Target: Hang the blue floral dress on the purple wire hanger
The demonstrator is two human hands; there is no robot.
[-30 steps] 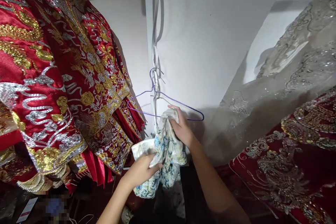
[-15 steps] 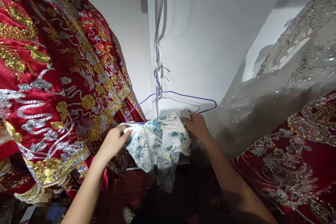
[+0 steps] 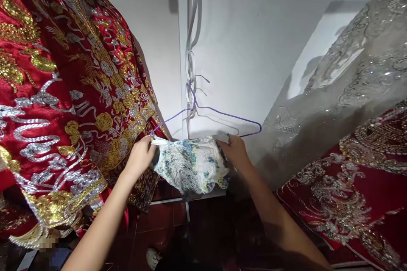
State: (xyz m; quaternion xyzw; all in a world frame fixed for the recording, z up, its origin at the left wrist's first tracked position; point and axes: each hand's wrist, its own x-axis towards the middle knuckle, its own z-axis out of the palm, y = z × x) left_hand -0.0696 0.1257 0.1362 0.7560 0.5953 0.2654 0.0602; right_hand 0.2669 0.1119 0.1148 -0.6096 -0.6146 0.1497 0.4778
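A white garment (image 3: 193,165) with a blue and green floral print stretches between my two hands, its lower part hanging down. My left hand (image 3: 141,152) pinches its top left edge, close to the left end of a purple wire hanger (image 3: 227,113). On the other side, my right hand (image 3: 234,151) grips the top right edge. The garment's upper edge covers much of the hanger's lower bar. By its hook the hanger hangs from a white ring chain (image 3: 190,65) against the wall.
Red garments with gold and silver embroidery (image 3: 104,93) hang at the left. To the right are a pale beaded gown (image 3: 359,72) and a red beaded garment (image 3: 359,194). Behind the hanger stands a white wall (image 3: 248,34). Dark red floor tiles (image 3: 155,228) show below.
My left hand has risen slightly with the garment's left corner. The garment's top edge is now straighter, and its lower part hangs less far down. The hanger has tilted a little.
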